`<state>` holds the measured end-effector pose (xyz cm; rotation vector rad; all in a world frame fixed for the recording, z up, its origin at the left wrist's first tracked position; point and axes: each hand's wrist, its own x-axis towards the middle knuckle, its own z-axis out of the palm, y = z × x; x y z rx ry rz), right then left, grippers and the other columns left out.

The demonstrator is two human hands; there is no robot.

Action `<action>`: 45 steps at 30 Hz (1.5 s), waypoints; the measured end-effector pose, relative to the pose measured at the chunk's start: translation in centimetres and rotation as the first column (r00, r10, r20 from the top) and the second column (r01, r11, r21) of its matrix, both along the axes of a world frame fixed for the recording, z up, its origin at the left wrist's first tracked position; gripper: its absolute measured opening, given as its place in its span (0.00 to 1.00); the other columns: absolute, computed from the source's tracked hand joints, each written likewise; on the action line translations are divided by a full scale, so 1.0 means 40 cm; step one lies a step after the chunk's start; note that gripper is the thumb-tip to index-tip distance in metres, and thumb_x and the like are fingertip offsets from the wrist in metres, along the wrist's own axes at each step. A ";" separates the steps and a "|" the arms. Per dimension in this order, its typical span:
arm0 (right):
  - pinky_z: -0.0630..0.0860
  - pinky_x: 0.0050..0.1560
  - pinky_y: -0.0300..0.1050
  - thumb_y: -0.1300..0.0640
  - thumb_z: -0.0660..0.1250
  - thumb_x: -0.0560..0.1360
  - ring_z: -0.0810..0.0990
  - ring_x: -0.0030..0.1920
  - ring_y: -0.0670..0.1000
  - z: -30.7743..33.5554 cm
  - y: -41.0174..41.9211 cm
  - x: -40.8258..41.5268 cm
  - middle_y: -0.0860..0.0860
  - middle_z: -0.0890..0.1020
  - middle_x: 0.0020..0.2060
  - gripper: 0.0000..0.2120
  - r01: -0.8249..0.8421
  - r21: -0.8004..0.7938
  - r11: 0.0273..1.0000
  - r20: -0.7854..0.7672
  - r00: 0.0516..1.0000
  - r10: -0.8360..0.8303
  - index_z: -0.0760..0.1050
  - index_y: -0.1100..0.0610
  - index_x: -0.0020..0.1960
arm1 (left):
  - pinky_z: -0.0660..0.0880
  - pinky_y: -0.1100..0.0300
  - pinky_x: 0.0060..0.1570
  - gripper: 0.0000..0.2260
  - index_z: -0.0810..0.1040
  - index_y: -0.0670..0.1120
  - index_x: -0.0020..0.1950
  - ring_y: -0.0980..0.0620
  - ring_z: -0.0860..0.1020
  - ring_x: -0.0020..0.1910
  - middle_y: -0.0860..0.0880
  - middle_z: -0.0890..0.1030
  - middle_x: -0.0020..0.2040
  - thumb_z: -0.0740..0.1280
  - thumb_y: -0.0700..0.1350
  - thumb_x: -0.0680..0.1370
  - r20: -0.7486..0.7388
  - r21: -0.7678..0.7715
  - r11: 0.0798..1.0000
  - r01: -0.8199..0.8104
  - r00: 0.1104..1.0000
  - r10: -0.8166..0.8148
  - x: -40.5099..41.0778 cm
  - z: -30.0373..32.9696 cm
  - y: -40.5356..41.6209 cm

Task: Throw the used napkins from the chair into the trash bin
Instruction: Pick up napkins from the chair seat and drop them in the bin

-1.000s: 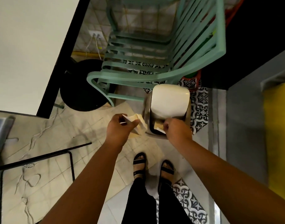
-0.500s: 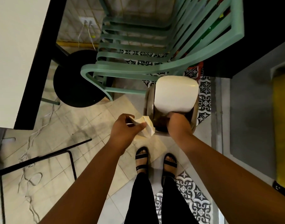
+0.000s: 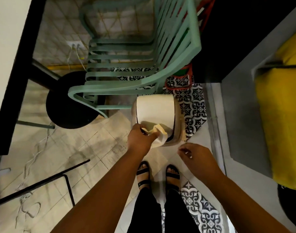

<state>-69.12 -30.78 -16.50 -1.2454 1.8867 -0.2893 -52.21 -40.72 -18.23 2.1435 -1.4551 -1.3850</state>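
Note:
A small cream trash bin [image 3: 176, 113] with a swing lid stands on the floor just in front of the mint-green slatted chair [image 3: 138, 68]. My left hand [image 3: 140, 138] pinches a crumpled cream napkin [image 3: 158, 135] right at the bin's front opening. My right hand [image 3: 197, 157] hovers below and to the right of the bin with loosely curled fingers, holding nothing. The chair's seat shows no napkins.
A black-edged white table [image 3: 11, 56] fills the left side, with its round black base [image 3: 71, 101] beside the chair. A black metal frame [image 3: 43, 180] and loose cables lie on the floor at lower left. A grey step with yellow cushions [image 3: 283, 115] runs along the right. My sandalled feet stand below the bin.
My right hand has come out of the bin's opening and drawn back to the right, empty. My left hand has carried its napkin rightward onto the opening.

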 end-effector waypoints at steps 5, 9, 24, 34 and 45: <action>0.70 0.41 0.23 0.55 0.67 0.76 0.78 0.43 0.45 -0.026 0.074 -0.067 0.50 0.84 0.49 0.08 0.097 0.034 0.995 0.078 0.992 -0.099 0.80 0.55 0.53 | 0.76 0.57 0.48 0.28 0.73 0.43 0.64 0.45 0.78 0.57 0.46 0.80 0.58 0.77 0.50 0.69 0.006 0.042 0.995 -0.090 0.996 0.090 -0.085 -0.060 -0.012; 0.69 0.39 0.21 0.54 0.67 0.76 0.78 0.40 0.42 -0.038 0.111 -0.098 0.49 0.84 0.47 0.07 0.137 0.057 0.989 0.089 0.986 -0.141 0.80 0.54 0.52 | 0.74 0.50 0.61 0.31 0.70 0.40 0.67 0.42 0.76 0.61 0.43 0.78 0.61 0.76 0.50 0.70 -0.007 0.082 0.955 -0.284 0.958 0.285 -0.138 -0.108 -0.025; 0.76 0.51 0.39 0.56 0.66 0.76 0.80 0.46 0.46 -0.016 0.103 -0.140 0.48 0.83 0.47 0.07 0.115 0.049 0.992 0.175 0.977 -0.122 0.80 0.54 0.52 | 0.79 0.55 0.38 0.21 0.74 0.39 0.67 0.46 0.80 0.51 0.41 0.79 0.63 0.71 0.40 0.75 -0.360 0.486 0.787 -0.380 0.733 0.577 -0.175 -0.147 -0.019; 0.77 0.47 0.40 0.54 0.68 0.74 0.80 0.45 0.47 0.088 -0.011 -0.038 0.48 0.83 0.43 0.05 -0.113 -0.060 0.992 0.118 0.986 0.120 0.80 0.51 0.48 | 0.78 0.54 0.53 0.14 0.75 0.39 0.58 0.48 0.79 0.47 0.44 0.79 0.48 0.68 0.46 0.78 -0.356 0.432 0.848 -0.307 0.806 0.474 -0.068 0.032 0.064; 0.72 0.45 0.39 0.52 0.70 0.72 0.80 0.46 0.49 0.243 -0.157 0.399 0.50 0.83 0.45 0.07 -0.557 -0.211 0.803 0.021 0.819 0.574 0.81 0.53 0.49 | 0.76 0.55 0.47 0.11 0.76 0.45 0.54 0.50 0.78 0.46 0.47 0.79 0.49 0.65 0.52 0.79 -0.381 0.068 0.862 -0.502 0.785 0.488 0.334 0.293 0.159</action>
